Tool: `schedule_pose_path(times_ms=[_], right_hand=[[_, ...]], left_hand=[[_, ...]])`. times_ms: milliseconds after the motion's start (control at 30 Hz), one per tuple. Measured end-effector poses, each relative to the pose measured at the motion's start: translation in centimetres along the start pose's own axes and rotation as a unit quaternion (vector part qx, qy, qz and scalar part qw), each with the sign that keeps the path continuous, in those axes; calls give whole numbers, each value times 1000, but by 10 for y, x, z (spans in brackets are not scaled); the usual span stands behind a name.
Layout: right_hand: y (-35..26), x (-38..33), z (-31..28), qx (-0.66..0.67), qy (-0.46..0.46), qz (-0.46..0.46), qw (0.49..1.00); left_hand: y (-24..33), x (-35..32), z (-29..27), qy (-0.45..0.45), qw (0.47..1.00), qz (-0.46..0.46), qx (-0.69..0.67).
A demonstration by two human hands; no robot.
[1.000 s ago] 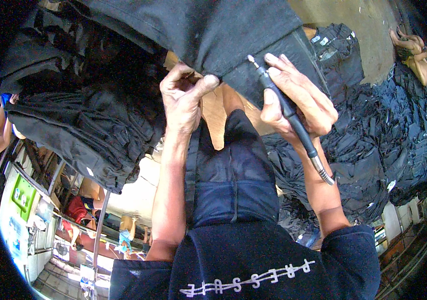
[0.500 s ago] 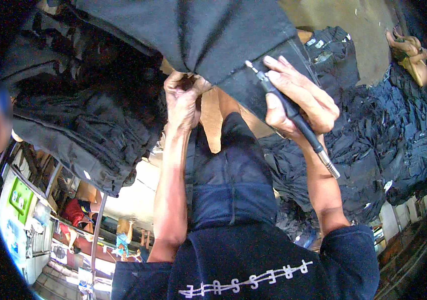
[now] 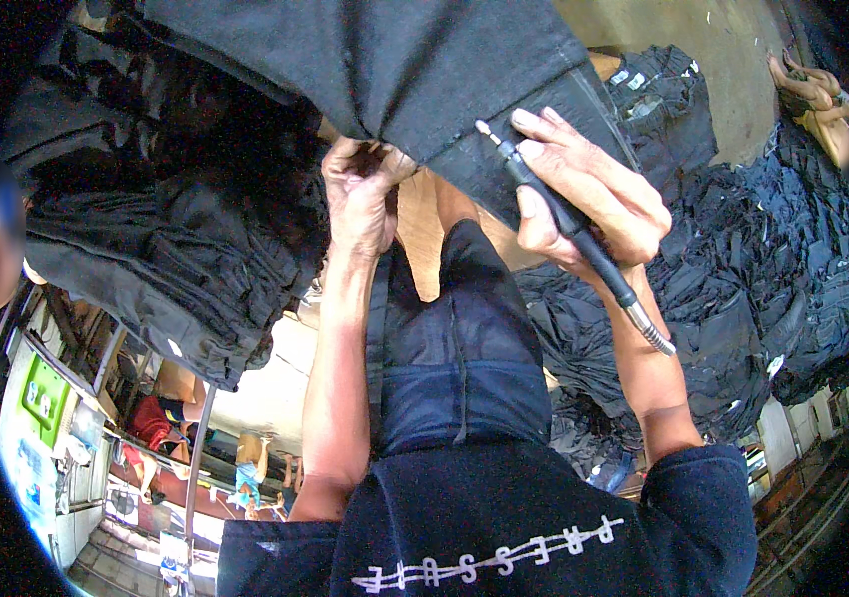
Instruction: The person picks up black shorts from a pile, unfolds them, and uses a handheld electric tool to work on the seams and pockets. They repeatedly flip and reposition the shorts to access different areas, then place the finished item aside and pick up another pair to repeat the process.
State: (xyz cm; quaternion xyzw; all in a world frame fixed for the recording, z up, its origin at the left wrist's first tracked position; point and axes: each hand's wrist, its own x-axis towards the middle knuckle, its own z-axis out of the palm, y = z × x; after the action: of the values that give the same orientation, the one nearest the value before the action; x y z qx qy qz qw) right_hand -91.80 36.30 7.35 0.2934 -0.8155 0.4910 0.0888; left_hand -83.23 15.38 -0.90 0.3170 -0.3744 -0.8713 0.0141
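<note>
A dark garment [image 3: 464, 60] is spread in front of me, with its lower edge pulled down to a corner. My left hand [image 3: 363, 184] is closed on that edge, bunching the cloth between thumb and curled fingers. In my right hand [image 3: 603, 199] is a pen-shaped rotary tool [image 3: 568, 214], black-bodied with a small metal tip and a spring sleeve at its tail. It lies slantwise across my palm under the thumb. Its tip rests on or just over the cloth near a seam; I cannot tell whether it touches. My right fingers stretch along the garment.
At left hangs a thick heap of dark garments [image 3: 166, 259]. A large pile of dark clothing [image 3: 723, 269] covers the right side. Another person [image 3: 817, 99] sits at the far right, and several people are at the lower left, near a metal pole [image 3: 197, 458].
My right hand and the rotary tool have shifted slightly left over the cloth. My left hand keeps its grip on the edge, almost unmoved.
</note>
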Motion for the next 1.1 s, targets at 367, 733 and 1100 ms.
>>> schedule_pose_path(times_ms=[367,733,1100], right_hand=[[-1,2,-3,-36,21,18,999],[8,-21,-10,7,-29,44,999],[0,-1,-9,-90,61,56,993]], left_hand=[[0,-1,-2,1,1000,-12,-14],[-2,-2,-2,10,1000,-4,1],[-1,-1,0,7,1000,4,-1]])
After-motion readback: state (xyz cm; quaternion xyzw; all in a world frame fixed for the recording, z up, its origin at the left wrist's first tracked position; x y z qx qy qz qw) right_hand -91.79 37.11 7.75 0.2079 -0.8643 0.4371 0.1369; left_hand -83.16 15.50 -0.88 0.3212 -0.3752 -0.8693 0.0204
